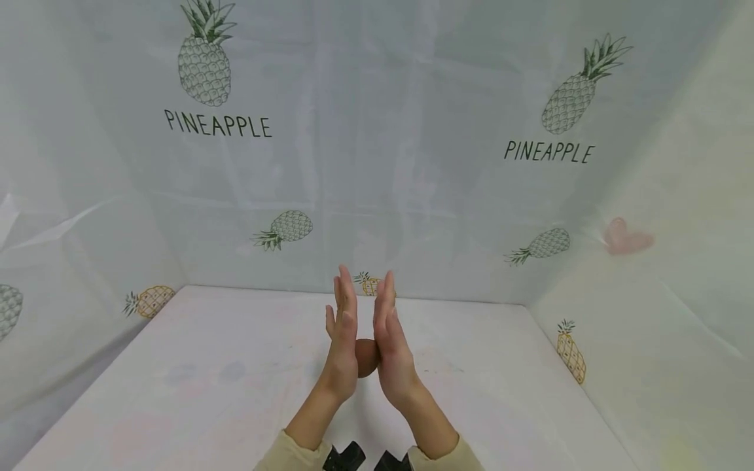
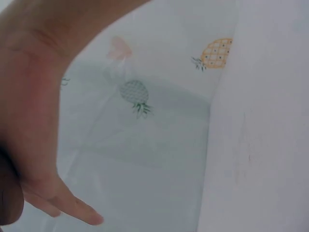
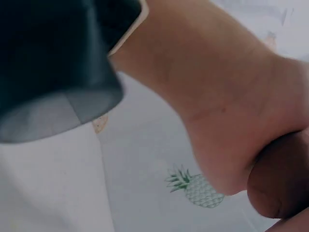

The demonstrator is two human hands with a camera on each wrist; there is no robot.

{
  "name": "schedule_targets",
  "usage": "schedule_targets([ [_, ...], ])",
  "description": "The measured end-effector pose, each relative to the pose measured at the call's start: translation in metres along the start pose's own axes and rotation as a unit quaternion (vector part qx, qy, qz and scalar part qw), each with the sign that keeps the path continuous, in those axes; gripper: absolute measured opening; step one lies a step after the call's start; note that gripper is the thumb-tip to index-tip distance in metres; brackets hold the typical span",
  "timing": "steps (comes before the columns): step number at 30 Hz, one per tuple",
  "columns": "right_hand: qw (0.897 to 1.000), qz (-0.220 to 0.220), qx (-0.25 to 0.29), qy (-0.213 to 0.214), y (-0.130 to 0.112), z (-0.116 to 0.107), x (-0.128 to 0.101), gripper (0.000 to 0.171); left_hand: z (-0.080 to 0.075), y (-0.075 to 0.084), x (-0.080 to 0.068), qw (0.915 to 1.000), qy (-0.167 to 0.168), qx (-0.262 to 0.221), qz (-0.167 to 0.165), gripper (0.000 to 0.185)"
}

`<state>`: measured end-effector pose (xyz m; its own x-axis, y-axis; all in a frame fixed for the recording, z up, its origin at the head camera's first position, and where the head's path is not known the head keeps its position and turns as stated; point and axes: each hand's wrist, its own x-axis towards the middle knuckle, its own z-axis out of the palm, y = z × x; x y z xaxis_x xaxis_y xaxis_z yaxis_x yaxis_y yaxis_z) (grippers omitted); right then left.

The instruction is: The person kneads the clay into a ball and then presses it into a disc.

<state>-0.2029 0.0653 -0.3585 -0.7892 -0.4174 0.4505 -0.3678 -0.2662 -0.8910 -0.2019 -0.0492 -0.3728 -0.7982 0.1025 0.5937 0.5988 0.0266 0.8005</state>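
Observation:
A small brown lump (image 1: 366, 357), round and soft-looking, sits pressed between my two palms above the white table (image 1: 206, 392). My left hand (image 1: 341, 340) stands upright with straight fingers against the lump's left side. My right hand (image 1: 390, 340) mirrors it on the other side, fingers straight and pointing away from me. In the right wrist view the brown lump (image 3: 280, 183) shows at the heel of the palm. At the bottom left corner of the left wrist view a dark edge of the lump (image 2: 9, 198) peeks out beside straight fingers (image 2: 67, 205).
White sheeting printed with pineapples (image 1: 203, 62) walls in the table at the back and both sides. A pink heart shape (image 1: 624, 239) marks the right wall. Black wrist camera mounts (image 1: 347, 456) sit at my cuffs.

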Motion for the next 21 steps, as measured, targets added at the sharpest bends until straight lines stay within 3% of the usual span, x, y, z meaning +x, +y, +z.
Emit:
schedule_targets([
  [6, 1.0, -0.019, 0.0, 0.005, -0.009, -0.006, -0.003, 0.061, 0.009, -0.004, -0.001, 0.9998, -0.003, 0.022, 0.0, 0.068],
  [13, 0.999, -0.022, 0.008, 0.028, -0.006, -0.015, -0.001, 0.062, 0.02, -0.002, -0.009, 0.9988, -0.023, 0.037, 0.025, 0.063],
  [18, 0.999, 0.005, 0.026, 0.021, 0.003, -0.013, 0.003, 0.061, 0.018, 0.003, -0.009, 0.9976, -0.015, 0.048, 0.047, 0.065],
  [21, 1.0, 0.007, 0.025, 0.016, 0.006, -0.008, 0.003, 0.06, 0.012, 0.001, -0.005, 0.9991, -0.009, 0.032, 0.028, 0.065],
])
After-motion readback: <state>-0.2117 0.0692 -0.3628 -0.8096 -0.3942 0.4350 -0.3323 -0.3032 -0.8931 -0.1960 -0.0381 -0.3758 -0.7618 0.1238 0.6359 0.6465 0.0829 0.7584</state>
